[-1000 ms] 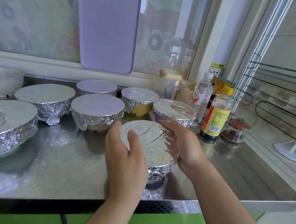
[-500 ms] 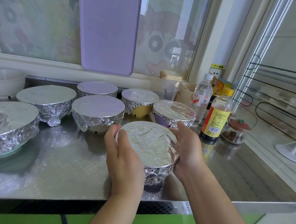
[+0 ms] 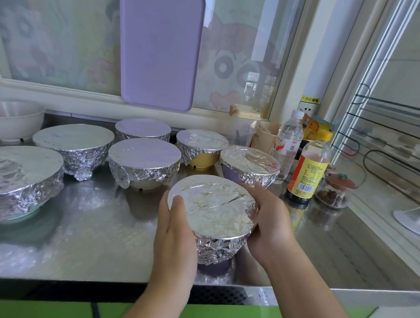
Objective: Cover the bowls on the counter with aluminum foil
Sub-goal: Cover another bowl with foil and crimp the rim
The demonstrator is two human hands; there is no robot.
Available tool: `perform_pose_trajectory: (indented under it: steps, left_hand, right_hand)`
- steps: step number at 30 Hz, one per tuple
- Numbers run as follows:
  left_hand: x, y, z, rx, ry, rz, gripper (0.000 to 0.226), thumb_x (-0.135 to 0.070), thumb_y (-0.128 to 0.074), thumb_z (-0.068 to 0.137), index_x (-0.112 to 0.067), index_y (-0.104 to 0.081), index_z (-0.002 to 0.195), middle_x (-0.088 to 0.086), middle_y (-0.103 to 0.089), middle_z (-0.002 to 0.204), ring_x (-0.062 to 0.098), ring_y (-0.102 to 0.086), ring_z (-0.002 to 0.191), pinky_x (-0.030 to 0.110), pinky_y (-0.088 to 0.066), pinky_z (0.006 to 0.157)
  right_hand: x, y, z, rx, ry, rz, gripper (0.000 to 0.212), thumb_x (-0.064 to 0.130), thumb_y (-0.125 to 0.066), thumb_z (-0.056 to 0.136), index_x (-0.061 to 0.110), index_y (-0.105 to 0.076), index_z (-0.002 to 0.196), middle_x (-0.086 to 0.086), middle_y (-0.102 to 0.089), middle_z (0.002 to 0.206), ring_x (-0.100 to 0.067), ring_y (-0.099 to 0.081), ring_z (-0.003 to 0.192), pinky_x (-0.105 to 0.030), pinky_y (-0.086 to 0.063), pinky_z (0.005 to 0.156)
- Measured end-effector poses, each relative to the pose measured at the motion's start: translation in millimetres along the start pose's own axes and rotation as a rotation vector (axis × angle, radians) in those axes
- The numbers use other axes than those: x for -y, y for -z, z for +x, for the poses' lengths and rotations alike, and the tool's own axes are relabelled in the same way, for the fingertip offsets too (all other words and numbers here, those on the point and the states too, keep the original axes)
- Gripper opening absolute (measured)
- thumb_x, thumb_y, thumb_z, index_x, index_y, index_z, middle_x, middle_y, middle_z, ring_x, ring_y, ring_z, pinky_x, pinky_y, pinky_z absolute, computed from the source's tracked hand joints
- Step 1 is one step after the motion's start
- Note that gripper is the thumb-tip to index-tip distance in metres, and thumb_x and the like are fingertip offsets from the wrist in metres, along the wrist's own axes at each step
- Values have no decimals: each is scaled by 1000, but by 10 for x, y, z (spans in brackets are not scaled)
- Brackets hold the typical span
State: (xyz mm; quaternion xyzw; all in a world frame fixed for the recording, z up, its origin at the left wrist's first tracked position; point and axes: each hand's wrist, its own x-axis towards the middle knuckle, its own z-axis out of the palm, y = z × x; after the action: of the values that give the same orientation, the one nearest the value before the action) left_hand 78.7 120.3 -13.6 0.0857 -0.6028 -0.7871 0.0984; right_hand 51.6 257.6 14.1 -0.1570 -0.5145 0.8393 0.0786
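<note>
Both my hands cup the foil-covered bowl [image 3: 212, 211] at lower centre of the frame, near the counter's [image 3: 92, 237] front edge. Left hand [image 3: 176, 235] wraps its left side, fingers curled round the rim, thumb on the foil top. Right hand [image 3: 271, 222] grips the right side, fingers curled against the crimped foil. Six more foil-covered bowls sit behind and to the left: big one [image 3: 12, 179] at far left, yellow one [image 3: 201, 147] centre back. White bowl [image 3: 8, 118] at upper left is uncovered. Sauce bottle [image 3: 309, 166] and water bottle [image 3: 287, 143] stand to the right.
</note>
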Motion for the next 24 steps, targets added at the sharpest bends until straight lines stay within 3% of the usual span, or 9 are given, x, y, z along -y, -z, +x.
perform_pose_trajectory:
  steps: [3,5,7,10,13,17,20,22,24]
  left_hand:
    - [5,-1,12,7,14,40,45,-44,-29,113,-36,-46,154,-14,-54,150,4,-51,130,13,-39,93]
    - [-9,-1,15,25,13,67,46,-43,-26,114,-36,-45,155,-18,-53,148,-2,-51,120,-1,-34,78]
    - [-25,3,24,44,5,92,46,-43,-25,114,-37,-44,155,-23,-50,140,-8,-50,110,-6,-30,76]
    - [-40,44,49,57,11,107,49,-51,-25,112,-39,-41,157,-25,-47,144,-3,-43,125,15,-29,105]
    - [-66,126,70,87,8,151,55,-57,-25,110,-38,-36,161,-25,-40,156,-2,-37,140,25,-23,117]
    - [-95,129,42,86,-41,142,54,-53,-28,111,-40,-29,163,-24,-35,162,-7,-33,135,22,-24,108]
    - [-70,68,19,98,-68,132,45,-49,-32,111,-43,-39,155,-18,-53,148,0,-53,125,22,-37,98]
    - [-51,62,65,97,-91,151,41,-48,-31,112,-42,-46,149,-22,-60,131,-14,-56,105,12,-39,85]
    - [-44,78,118,85,-83,147,40,-48,-30,112,-39,-50,145,-29,-59,123,-21,-54,101,9,-37,86]
  right_hand:
    - [-19,-22,-25,-52,-24,36,31,30,-57,108,10,-75,123,-13,-80,111,-36,-77,104,-55,-57,102]
    - [-45,-20,-18,-76,-40,34,31,34,-59,108,11,-72,123,-11,-81,106,-34,-78,101,-57,-57,101]
    - [-47,-31,-24,-75,-36,34,31,35,-58,108,10,-73,118,-11,-82,101,-34,-79,96,-56,-57,101]
    - [0,-28,-52,-73,-26,-7,30,33,-58,109,8,-73,114,-11,-82,98,-31,-80,91,-53,-60,96]
    - [50,42,-42,-32,-11,-41,37,35,-48,112,8,-73,104,-10,-81,91,-25,-80,83,-43,-62,81]
    - [99,38,-52,27,-5,-37,47,40,-40,113,7,-74,121,-13,-80,109,-27,-79,98,-42,-59,91]
    - [20,4,-32,33,1,12,45,38,-42,113,9,-73,127,-16,-77,120,-33,-76,108,-46,-59,96]
    - [-61,-2,-31,3,-2,64,42,39,-46,111,13,-74,129,-15,-77,123,-35,-75,110,-51,-55,104]
    - [-122,-5,-54,3,-6,104,42,40,-45,112,15,-76,126,-13,-78,119,-34,-76,109,-52,-54,106]
